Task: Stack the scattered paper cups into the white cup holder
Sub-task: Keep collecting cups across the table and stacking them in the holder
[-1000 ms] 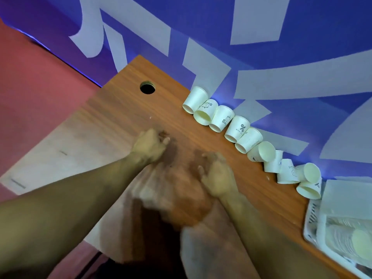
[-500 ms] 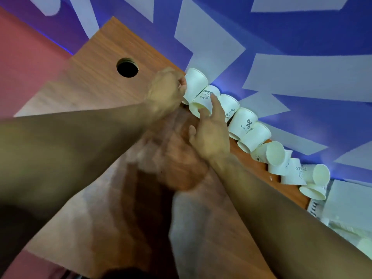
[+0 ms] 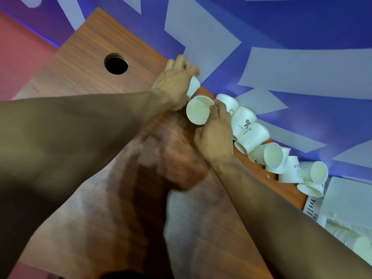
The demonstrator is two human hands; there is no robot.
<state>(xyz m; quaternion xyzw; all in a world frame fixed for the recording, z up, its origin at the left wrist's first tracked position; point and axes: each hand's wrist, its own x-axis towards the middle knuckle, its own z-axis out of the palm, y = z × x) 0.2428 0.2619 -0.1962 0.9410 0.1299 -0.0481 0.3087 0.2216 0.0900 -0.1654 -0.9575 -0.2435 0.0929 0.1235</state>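
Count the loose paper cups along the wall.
10. The left hand grips one cup, the right hand a second cup; eight lie in a row rightward along the wall. Others may be hidden.

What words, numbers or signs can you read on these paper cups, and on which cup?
"%" and "NICE D", the rest hidden: on the cup beside the right hand.
Print on the upside-down cup farther right: too blurred to read.
Small marks on neighbouring cups: too small to read.
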